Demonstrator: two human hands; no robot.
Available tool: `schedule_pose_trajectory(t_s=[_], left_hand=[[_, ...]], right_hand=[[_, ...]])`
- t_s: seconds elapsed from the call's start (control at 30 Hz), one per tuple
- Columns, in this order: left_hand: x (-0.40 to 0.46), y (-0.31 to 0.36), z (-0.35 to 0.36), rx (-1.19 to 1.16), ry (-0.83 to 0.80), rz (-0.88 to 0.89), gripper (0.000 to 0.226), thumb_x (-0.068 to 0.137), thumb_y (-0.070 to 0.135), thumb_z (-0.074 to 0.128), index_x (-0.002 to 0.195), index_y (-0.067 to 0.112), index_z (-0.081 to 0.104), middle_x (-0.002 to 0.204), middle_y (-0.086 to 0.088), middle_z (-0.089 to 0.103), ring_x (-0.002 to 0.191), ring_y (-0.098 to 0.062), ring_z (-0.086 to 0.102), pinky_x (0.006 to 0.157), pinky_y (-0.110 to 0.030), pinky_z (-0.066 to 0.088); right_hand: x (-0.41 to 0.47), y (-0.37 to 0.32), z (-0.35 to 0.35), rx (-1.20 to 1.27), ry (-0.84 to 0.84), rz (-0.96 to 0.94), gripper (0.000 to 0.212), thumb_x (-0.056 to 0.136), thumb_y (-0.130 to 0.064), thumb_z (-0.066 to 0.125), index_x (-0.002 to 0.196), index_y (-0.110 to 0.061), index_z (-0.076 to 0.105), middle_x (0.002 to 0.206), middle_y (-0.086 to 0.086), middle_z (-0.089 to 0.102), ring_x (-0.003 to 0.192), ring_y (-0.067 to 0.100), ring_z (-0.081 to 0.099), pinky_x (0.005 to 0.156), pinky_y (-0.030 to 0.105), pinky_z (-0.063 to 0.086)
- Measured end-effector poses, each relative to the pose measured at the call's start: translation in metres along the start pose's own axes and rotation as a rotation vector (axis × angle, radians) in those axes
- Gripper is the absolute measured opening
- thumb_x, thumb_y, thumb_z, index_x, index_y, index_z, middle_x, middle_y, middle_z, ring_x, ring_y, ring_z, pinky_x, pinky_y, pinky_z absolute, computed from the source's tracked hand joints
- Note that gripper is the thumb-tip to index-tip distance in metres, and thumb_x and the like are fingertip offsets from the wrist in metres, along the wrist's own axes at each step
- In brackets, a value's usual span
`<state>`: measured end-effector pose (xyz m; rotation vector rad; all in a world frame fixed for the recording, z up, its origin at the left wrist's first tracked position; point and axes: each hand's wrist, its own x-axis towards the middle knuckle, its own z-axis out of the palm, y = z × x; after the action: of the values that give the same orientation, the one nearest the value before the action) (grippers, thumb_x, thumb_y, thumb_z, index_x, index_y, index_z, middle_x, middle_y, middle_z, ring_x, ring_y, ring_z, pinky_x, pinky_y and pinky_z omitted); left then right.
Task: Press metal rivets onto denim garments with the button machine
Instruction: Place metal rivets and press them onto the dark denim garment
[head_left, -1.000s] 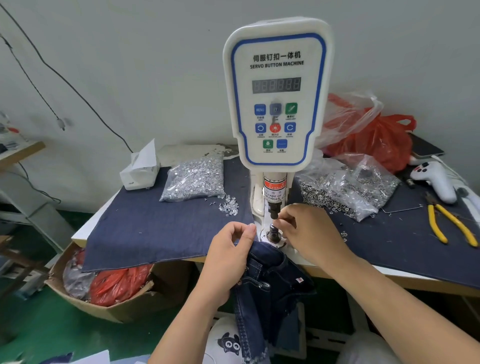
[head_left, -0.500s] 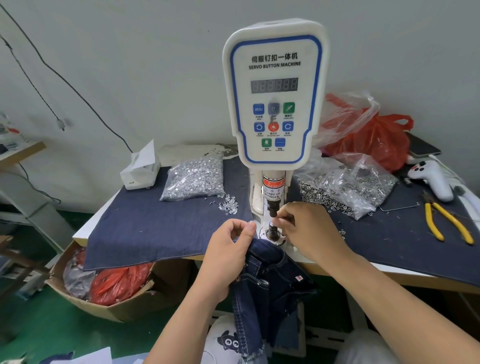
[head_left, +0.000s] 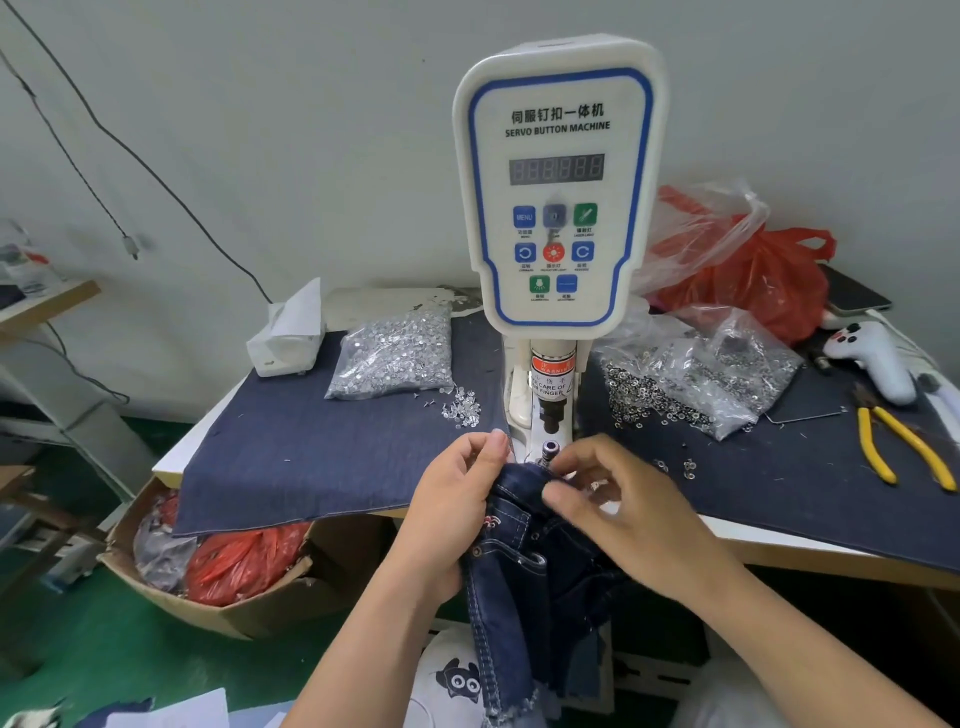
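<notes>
- the denim garment (head_left: 519, 571) hangs off the table edge, its top hem bunched just in front of the machine's lower die (head_left: 549, 451).
- left hand (head_left: 457, 509) pinches the hem from the left; right hand (head_left: 618, 499) pinches it from the right, thumb on the fold.
- step in hand, as i judge it: placing the cloth for a rivet.
- next move calls for sliding the hem onto the die, fingers clear of the punch (head_left: 550, 415).
- behind, the button machine (head_left: 556, 182) stands with a bag of rivets (head_left: 395, 353) to its left.

The right hand (head_left: 631, 512) is motion-blurred, so whatever's pinched in it can't be made out. The denim garment (head_left: 524, 587) gets cut off at the bottom edge. The machine's display (head_left: 556, 168) digits are unreadable.
</notes>
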<state>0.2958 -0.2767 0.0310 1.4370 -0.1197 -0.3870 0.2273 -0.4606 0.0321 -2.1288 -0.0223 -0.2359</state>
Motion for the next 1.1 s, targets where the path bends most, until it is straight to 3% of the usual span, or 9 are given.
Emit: schedule_pose_trajectory(t_s=[0.07,0.17,0.3,0.4,0.5,0.67,0.83,0.97,1.1], left_hand=[[0.0,0.002,0.002,-0.05,-0.058,0.006,0.026,0.098,0.05,0.066,0.087,0.028,0.072,0.087,-0.002,0.073,0.074,-0.012,0.068,0.061,-0.024,0.055],[0.0,0.0,0.001,0.095,-0.09,0.09,0.032,0.09,0.063,0.073,0.094,0.031,0.07,0.092,0.007,0.074,0.08,-0.01,0.069,0.067,-0.023,0.056],[0.002,-0.001,-0.016,0.665,-0.315,0.125,0.041,0.075,0.071,0.078,0.104,0.044,0.071,0.098,0.017,0.075,0.088,-0.001,0.07,0.081,-0.023,0.054],[0.0,0.003,-0.023,0.664,-0.524,-0.019,0.033,0.083,0.058,0.083,0.103,0.032,0.08,0.094,0.01,0.08,0.087,-0.007,0.075,0.081,-0.024,0.056],[0.001,-0.003,-0.026,0.324,-0.422,-0.02,0.025,0.09,0.035,0.082,0.105,0.016,0.078,0.1,-0.006,0.076,0.093,-0.021,0.071,0.087,-0.036,0.056],[0.005,-0.023,-0.014,-0.056,-0.369,-0.089,0.033,0.103,0.028,0.065,0.126,0.004,0.069,0.127,-0.025,0.071,0.112,-0.035,0.069,0.097,-0.043,0.057],[0.016,-0.02,0.001,0.023,-0.22,-0.047,0.03,0.108,0.036,0.055,0.121,0.019,0.075,0.119,-0.016,0.077,0.102,-0.021,0.072,0.083,-0.031,0.058],[0.028,-0.017,0.002,0.14,-0.136,0.012,0.029,0.11,0.04,0.054,0.115,0.024,0.078,0.112,-0.009,0.08,0.104,-0.023,0.074,0.09,-0.04,0.059],[0.039,-0.018,0.002,0.22,-0.047,0.026,0.032,0.109,0.041,0.055,0.112,0.021,0.079,0.106,-0.005,0.081,0.107,-0.026,0.076,0.097,-0.048,0.058]], right_hand=[[-0.005,0.004,-0.001,-0.002,-0.192,0.109,0.049,0.08,-0.069,0.07,0.12,-0.047,0.054,0.114,-0.026,0.07,0.109,-0.008,0.063,0.096,0.02,0.049],[-0.002,0.005,-0.011,0.132,-0.304,0.218,0.03,0.089,-0.049,0.073,0.113,-0.03,0.072,0.107,-0.005,0.078,0.105,0.014,0.072,0.099,0.045,0.053],[-0.002,0.003,-0.025,0.391,-0.318,0.249,0.031,0.086,-0.037,0.064,0.11,-0.021,0.076,0.11,0.008,0.078,0.109,0.025,0.072,0.103,0.049,0.049],[-0.001,0.008,-0.027,0.352,-0.372,0.243,0.034,0.084,-0.038,0.067,0.11,-0.017,0.074,0.11,0.013,0.076,0.11,0.031,0.071,0.1,0.049,0.052],[0.004,0.014,-0.036,0.245,-0.524,0.25,0.018,0.088,-0.042,0.071,0.096,-0.027,0.077,0.091,-0.004,0.077,0.085,0.012,0.071,0.076,0.023,0.052],[0.015,0.026,-0.041,0.277,-0.562,0.298,0.021,0.091,-0.03,0.072,0.107,-0.017,0.076,0.105,0.003,0.078,0.097,0.015,0.073,0.087,0.026,0.054],[0.029,0.03,-0.031,0.445,-0.269,0.41,0.047,0.065,-0.036,0.078,0.098,-0.003,0.075,0.108,0.026,0.074,0.092,0.029,0.074,0.083,0.038,0.053],[0.038,0.031,-0.025,0.423,-0.175,0.436,0.033,0.071,-0.05,0.078,0.067,-0.022,0.062,0.08,0.01,0.073,0.075,0.02,0.07,0.071,0.034,0.047],[0.047,0.03,-0.017,0.447,-0.147,0.418,0.032,0.075,-0.051,0.071,0.073,-0.02,0.062,0.083,0.006,0.073,0.079,0.019,0.07,0.075,0.034,0.046]])
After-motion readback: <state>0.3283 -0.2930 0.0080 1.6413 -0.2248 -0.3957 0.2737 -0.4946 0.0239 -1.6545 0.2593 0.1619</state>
